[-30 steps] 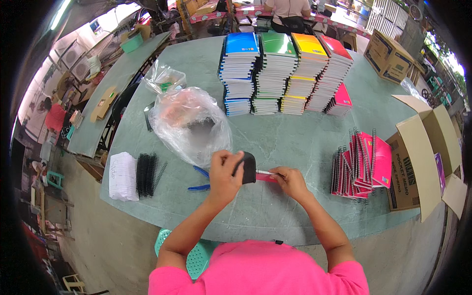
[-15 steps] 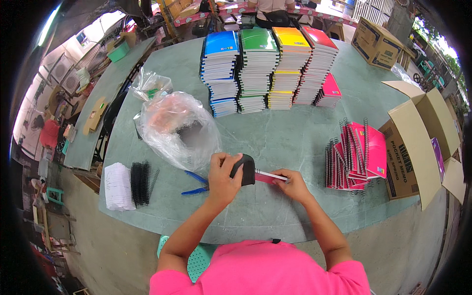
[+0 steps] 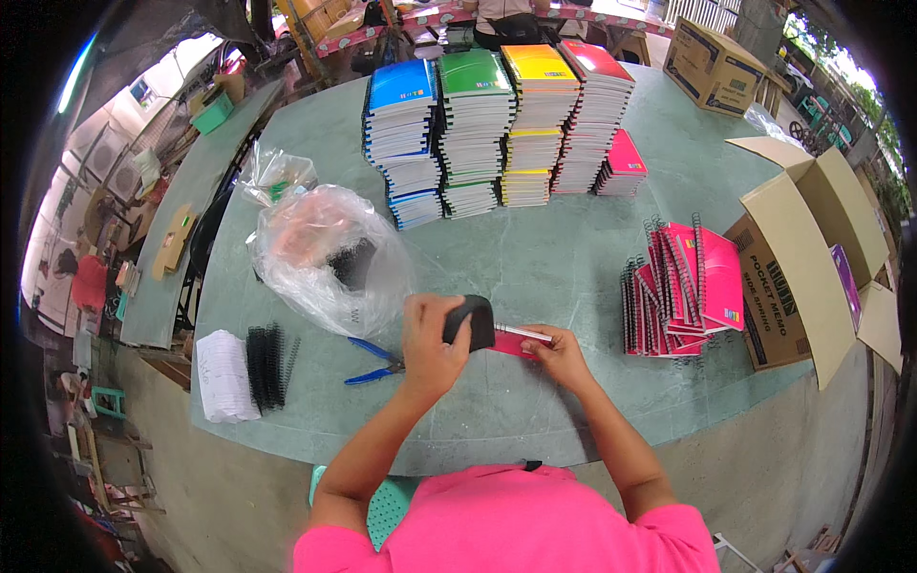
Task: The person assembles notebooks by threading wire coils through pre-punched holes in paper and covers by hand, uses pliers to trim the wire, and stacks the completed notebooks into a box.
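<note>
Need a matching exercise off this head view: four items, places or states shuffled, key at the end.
1. left hand
2. right hand
3. loose black spiral coils
4. pile of pink spiral notebooks

A. on the table, beside the white bundle
B. gripping the end of a pink notebook
C. on the table, beside the open cardboard box
D. wrapped around a black curved piece

Pairs: 1-D, 2-B, 3-A, 4-C

Space runs rightward to pink notebooks point(image 3: 718, 272); pliers point(image 3: 373, 376) probably crowd left hand point(image 3: 432, 349).
</note>
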Action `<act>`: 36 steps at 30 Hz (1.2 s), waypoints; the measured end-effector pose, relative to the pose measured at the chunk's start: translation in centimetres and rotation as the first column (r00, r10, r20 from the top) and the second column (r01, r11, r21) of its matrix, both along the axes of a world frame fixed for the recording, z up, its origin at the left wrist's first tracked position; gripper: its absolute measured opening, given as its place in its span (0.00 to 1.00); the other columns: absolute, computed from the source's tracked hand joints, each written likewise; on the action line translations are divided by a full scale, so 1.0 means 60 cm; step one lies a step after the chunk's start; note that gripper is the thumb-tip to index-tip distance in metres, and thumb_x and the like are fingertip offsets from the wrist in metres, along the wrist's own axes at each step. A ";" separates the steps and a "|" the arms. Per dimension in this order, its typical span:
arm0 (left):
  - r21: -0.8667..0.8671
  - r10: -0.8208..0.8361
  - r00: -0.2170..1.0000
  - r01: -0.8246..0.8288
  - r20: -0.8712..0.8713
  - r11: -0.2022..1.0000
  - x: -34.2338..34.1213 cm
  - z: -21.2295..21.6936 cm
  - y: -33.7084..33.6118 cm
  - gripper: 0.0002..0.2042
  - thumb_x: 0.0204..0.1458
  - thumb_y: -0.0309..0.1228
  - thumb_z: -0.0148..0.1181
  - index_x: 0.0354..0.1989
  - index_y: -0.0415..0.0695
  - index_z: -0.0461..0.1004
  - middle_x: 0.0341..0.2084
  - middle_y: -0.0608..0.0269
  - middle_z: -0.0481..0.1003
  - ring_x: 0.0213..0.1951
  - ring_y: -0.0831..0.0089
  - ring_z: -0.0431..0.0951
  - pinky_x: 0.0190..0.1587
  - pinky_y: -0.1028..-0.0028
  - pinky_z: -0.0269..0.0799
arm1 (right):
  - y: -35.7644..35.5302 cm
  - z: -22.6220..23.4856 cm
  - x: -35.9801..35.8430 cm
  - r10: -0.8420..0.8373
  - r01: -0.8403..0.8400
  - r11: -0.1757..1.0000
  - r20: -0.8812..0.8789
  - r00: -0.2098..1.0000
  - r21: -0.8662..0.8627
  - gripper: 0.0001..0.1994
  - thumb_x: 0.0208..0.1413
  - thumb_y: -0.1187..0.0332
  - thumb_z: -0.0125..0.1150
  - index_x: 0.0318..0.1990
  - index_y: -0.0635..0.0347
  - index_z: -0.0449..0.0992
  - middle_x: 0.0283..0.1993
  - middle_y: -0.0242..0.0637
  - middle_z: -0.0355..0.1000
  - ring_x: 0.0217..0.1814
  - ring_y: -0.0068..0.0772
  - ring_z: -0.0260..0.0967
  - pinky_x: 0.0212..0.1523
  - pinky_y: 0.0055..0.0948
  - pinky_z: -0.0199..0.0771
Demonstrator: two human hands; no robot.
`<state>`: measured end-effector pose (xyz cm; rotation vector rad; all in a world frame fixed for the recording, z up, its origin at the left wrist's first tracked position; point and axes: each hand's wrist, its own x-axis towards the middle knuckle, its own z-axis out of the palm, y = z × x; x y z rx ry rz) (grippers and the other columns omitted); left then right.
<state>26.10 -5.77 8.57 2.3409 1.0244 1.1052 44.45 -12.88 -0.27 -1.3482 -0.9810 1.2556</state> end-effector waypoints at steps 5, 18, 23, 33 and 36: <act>-0.115 -0.140 0.986 0.129 -0.090 0.985 0.004 -0.030 -0.009 0.11 0.37 0.24 0.60 0.32 0.43 0.70 0.29 0.55 0.68 0.36 0.56 0.68 0.38 0.65 0.65 | 0.002 0.029 -0.012 0.019 -0.016 0.998 -0.063 0.998 0.058 0.10 0.50 0.78 0.52 0.41 0.64 0.74 0.35 0.30 0.73 0.38 0.16 0.65 0.40 0.17 0.65; -0.102 -0.268 0.920 0.249 -0.285 0.963 0.009 -0.035 -0.008 0.12 0.37 0.23 0.61 0.34 0.44 0.71 0.30 0.57 0.67 0.36 0.60 0.69 0.36 0.68 0.65 | 0.006 -0.015 -0.016 0.070 -0.080 0.991 0.095 0.993 0.105 0.11 0.50 0.79 0.52 0.42 0.64 0.73 0.36 0.32 0.74 0.38 0.17 0.66 0.40 0.20 0.66; -0.069 0.075 0.987 -0.065 0.142 0.995 0.038 0.019 -0.004 0.10 0.40 0.26 0.60 0.34 0.46 0.72 0.32 0.55 0.67 0.36 0.57 0.69 0.36 0.65 0.67 | 0.006 -0.004 -0.016 0.083 -0.092 0.992 0.098 0.992 0.091 0.14 0.51 0.79 0.51 0.46 0.62 0.72 0.39 0.35 0.74 0.39 0.19 0.67 0.42 0.21 0.66; -0.227 -0.392 0.862 0.332 -0.322 0.916 0.002 -0.084 -0.072 0.11 0.44 0.34 0.57 0.35 0.44 0.71 0.31 0.56 0.69 0.38 0.58 0.69 0.39 0.63 0.65 | 0.008 0.010 -0.022 0.086 -0.094 0.964 0.046 0.995 0.248 0.13 0.50 0.75 0.53 0.45 0.63 0.72 0.45 0.36 0.71 0.48 0.23 0.65 0.48 0.21 0.64; 0.091 -0.230 0.942 0.258 -0.244 0.962 0.024 -0.038 -0.036 0.11 0.44 0.34 0.57 0.34 0.42 0.72 0.31 0.58 0.69 0.40 0.60 0.68 0.40 0.65 0.63 | 0.000 0.007 -0.023 0.070 -0.036 0.961 -0.112 0.991 0.276 0.12 0.50 0.77 0.51 0.44 0.65 0.72 0.44 0.35 0.71 0.48 0.23 0.65 0.49 0.21 0.63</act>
